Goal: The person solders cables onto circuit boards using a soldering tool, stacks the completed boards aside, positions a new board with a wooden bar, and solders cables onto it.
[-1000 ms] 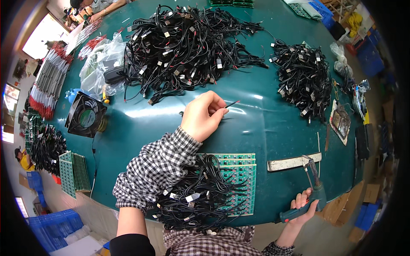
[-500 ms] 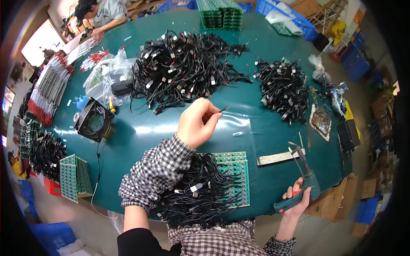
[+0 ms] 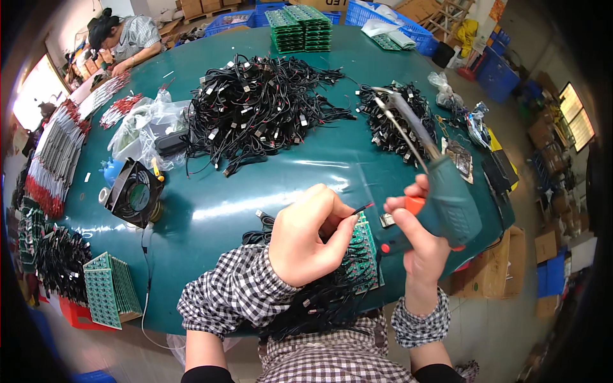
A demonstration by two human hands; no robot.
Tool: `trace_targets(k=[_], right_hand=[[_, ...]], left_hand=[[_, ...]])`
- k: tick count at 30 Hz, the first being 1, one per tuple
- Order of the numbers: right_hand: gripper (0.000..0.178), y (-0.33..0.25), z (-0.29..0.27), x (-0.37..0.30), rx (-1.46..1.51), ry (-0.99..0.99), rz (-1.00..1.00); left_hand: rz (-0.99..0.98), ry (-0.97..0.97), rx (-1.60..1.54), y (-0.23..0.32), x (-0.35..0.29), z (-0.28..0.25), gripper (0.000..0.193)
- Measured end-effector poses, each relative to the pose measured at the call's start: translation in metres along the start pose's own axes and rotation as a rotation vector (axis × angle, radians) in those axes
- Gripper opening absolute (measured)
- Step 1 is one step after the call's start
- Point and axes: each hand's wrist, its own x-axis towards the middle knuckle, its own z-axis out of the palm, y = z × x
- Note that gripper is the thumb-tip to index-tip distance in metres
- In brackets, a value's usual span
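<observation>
logged green table (image 3: 211, 246). noted dark lettering (image 3: 335, 2) on carton (image 3: 314, 4) beyond far edge. found boards (image 3: 367, 262) near front edge, partly under cables (image 3: 313, 305). observed gun (image 3: 453, 198) over table's right side, gripped in right hand (image 3: 421, 246), with barrel (image 3: 415, 121) pointing away and leftward. saw cable (image 3: 361, 210) near boards' far edge, pinched in left hand (image 3: 310, 239), with long axis slanted rightward and away, toward red tip (image 3: 370, 205).

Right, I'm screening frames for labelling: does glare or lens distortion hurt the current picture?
Head view: white glare streaks the green tabletop, and the bright opening at upper left looks washed out; head view again: fisheye distortion bends edges toward a dark rim, though the left hand and red-tipped cable look readable.
</observation>
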Motion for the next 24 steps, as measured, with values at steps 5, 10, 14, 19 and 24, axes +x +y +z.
trace_targets(k=[5,10,14,19,24], right_hand=[[0.050,0.012,0.006,-0.005,-0.036,-0.033,0.015],[0.047,0.017,0.001,-0.006,-0.058,0.027,0.009],[0.047,0.025,-0.007,-0.006,0.021,0.059,-0.013],[0.047,0.037,-0.016,-0.006,0.017,0.087,0.049],[0.045,0.047,-0.023,-0.006,-0.014,0.065,0.099]], left_hand=[[-0.010,-0.029,0.055,0.001,-0.007,0.008,0.012],[-0.084,-0.057,-0.021,-0.002,-0.010,0.020,0.011],[-0.157,-0.051,-0.114,-0.008,-0.011,0.034,0.009],[-0.201,0.047,-0.135,-0.014,-0.016,0.052,0.009],[-0.311,0.073,-0.148,-0.018,-0.015,0.060,0.011]])
